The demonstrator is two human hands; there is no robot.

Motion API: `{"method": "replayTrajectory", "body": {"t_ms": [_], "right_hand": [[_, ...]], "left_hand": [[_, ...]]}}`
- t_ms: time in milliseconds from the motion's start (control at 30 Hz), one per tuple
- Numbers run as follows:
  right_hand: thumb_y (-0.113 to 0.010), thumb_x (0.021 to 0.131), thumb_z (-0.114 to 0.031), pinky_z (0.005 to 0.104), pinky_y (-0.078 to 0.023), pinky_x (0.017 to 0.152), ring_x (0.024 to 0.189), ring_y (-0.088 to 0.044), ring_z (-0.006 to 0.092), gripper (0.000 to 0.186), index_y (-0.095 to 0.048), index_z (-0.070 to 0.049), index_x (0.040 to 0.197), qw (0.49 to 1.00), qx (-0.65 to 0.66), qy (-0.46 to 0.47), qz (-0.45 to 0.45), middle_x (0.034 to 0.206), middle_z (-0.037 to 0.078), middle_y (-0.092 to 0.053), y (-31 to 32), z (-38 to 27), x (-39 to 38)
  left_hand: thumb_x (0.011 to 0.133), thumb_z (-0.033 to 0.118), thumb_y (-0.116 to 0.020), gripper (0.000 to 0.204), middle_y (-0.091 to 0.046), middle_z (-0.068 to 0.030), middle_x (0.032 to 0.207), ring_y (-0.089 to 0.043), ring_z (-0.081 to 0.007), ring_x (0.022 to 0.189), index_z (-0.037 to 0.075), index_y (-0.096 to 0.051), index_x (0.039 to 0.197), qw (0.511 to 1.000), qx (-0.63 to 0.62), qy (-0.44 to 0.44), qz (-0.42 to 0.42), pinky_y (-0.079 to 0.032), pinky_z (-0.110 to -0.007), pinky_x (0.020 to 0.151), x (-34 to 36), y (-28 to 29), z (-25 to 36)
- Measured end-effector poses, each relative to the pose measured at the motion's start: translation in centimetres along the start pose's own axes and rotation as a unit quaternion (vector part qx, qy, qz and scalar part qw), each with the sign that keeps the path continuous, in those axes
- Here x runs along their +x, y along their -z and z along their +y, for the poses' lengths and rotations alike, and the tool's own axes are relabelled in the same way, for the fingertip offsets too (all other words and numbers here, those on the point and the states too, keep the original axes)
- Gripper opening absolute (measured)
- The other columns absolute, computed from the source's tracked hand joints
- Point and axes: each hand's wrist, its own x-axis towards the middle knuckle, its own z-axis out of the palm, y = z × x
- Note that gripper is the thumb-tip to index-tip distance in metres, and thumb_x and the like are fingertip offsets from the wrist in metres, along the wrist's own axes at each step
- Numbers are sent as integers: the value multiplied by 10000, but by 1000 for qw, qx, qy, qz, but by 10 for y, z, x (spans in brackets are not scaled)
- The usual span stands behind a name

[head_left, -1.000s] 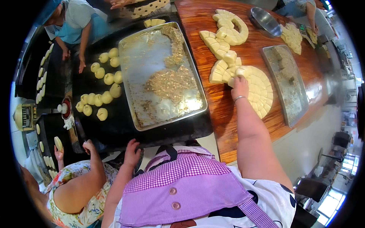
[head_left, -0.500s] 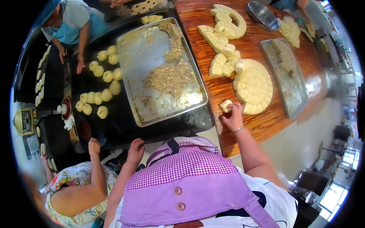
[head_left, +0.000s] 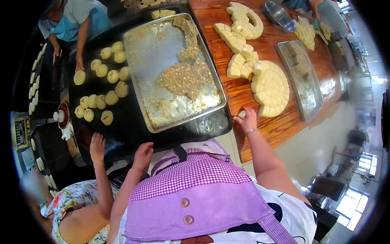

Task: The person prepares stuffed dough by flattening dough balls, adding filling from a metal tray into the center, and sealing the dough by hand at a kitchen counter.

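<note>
My right hand (head_left: 248, 120) is at the near left edge of the wooden table, fingers closed round a small pale dough piece (head_left: 242, 114). Just beyond it lies a round slab of dough (head_left: 271, 87) cut into wedges, with more cut dough (head_left: 232, 38) trailing away. My left hand (head_left: 143, 157) hovers at the near edge of the black worktop, fingers loosely bent with nothing seen in them. Ahead of it stands a metal tray (head_left: 142, 69) holding crumbly brown filling (head_left: 187, 79). Left of the tray sit several round filled dough balls (head_left: 101, 70).
A second, narrower tray (head_left: 310, 95) with filling and a steel bowl (head_left: 279, 16) stand on the wooden table (head_left: 292, 118). At far left a co-worker's hand touches a flat dough disc (head_left: 79, 77). Close on my left, another person's hand (head_left: 97, 147) reaches over the worktop edge.
My right fingers have closed further round the dough piece. At far left, a flat dough disc now shows under the co-worker's fingers. The neighbour's hand on my left has opened out.
</note>
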Motion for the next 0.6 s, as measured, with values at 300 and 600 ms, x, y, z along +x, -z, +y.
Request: {"method": "replayTrajectory", "body": {"t_ms": [300, 600], "right_hand": [[-448, 948, -545, 572, -116, 1185, 1499, -100, 314, 694, -304, -193, 1528, 989, -136, -36, -45, 1622, 40, -182, -12, -41, 39], [-436, 967, -484, 573, -149, 1169, 1484, -158, 343, 686, -276, -138, 1537, 992, -99, -73, -39, 1622, 117, -163, -16, -1, 33]], "left_hand": [[936, 55, -592, 223, -641, -94, 1114, -628, -196, 1022, 11, -626, 1152, 998, 58, 10, -17, -498, -313, 899, 17, -2, 22], [940, 98, -590, 241, -644, -100, 1161, -619, -200, 1083, 14, -638, 1160, 998, 37, -33, -38, -490, -315, 916, 46, -28, 66]]}}
